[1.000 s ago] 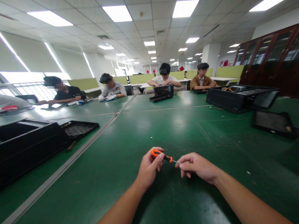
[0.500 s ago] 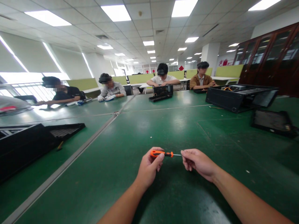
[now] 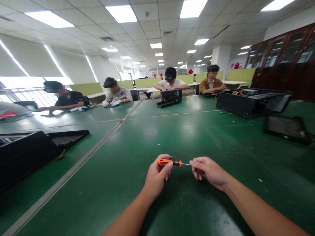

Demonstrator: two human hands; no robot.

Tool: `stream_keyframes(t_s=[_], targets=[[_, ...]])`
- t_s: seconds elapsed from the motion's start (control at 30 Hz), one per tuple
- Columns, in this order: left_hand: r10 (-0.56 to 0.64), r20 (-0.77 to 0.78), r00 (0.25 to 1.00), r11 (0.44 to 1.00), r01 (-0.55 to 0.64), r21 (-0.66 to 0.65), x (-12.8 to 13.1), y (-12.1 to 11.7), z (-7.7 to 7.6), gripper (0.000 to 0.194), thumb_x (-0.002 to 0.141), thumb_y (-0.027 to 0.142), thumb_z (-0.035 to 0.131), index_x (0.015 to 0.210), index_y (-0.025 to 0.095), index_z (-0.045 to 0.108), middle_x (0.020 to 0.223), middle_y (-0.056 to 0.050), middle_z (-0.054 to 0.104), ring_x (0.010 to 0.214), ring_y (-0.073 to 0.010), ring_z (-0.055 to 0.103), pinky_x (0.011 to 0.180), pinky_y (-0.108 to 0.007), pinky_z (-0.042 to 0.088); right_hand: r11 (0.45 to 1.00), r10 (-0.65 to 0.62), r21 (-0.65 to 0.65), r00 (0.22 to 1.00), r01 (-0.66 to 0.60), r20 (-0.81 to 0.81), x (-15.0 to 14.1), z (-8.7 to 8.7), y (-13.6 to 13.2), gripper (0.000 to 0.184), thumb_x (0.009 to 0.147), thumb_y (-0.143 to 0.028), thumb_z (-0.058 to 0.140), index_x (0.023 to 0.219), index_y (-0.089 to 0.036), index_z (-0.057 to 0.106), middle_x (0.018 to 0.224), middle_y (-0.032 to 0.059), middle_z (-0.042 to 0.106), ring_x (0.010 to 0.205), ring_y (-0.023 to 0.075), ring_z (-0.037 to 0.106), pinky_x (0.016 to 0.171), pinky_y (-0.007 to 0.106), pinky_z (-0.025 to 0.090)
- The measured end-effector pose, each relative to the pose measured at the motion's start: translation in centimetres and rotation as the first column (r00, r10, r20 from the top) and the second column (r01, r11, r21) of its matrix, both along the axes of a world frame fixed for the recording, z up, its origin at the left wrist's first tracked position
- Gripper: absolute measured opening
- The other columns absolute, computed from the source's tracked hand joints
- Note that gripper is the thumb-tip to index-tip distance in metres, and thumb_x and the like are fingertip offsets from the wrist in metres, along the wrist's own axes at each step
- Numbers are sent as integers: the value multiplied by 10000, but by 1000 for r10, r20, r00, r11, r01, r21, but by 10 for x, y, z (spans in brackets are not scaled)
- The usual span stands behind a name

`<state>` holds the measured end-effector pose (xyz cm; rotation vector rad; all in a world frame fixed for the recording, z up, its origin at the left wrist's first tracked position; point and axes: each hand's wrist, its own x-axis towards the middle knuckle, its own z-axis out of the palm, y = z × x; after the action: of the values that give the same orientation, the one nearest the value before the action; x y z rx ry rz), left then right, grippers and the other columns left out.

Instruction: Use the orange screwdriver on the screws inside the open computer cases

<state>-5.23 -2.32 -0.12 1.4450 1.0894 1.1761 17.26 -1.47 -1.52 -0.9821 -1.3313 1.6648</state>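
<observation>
My left hand (image 3: 157,175) is closed around the orange and black handle of a small screwdriver (image 3: 170,162), held level just above the green table (image 3: 172,131). The thin metal shaft points right. My right hand (image 3: 209,171) pinches the shaft's tip between thumb and fingers. Both hands hover near the table's front edge, in the lower middle of the head view.
A black computer case (image 3: 23,154) with a mesh panel (image 3: 67,137) lies at the left. Another open case (image 3: 253,101) and a black panel (image 3: 286,127) lie at the right. Several people sit along the far side, one behind a small case (image 3: 171,95).
The screwdriver went from tilted down to the right to level, and my right hand rose slightly with its tip. The view shifted a little, so the left case sits further left.
</observation>
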Motion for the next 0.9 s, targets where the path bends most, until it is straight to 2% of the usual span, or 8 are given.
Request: stream_keyframes(t_s=[0.47,0.77,0.9], targets=[[-11,22,1000,1000,11,-2,0,-2,2,377,834,458,659,1047,154,591,572,55,524,456,-79,434,469,-199,335,1000,17,3,1000,-17,1,0,2,-1,451,795,-563,695,666,-147,579,553,7,592,486,92,468,510,228,330],[-1,43,999,1000,2,-17,0,-1,0,424,841,493,638,1077,148,570,583,54,529,460,-76,439,470,-192,350,982,188,-3,980,-189,67,1,-1,-4,419,803,-511,696,649,-131,610,622,38,644,495,98,496,522,235,345],[-4,54,999,1000,6,-27,-1,0,-3,425,842,491,641,1086,150,569,601,48,535,472,-77,446,466,-188,353,975,217,27,968,-222,124,2,-2,-4,411,824,-506,674,675,-123,654,637,42,656,500,97,499,533,236,352]])
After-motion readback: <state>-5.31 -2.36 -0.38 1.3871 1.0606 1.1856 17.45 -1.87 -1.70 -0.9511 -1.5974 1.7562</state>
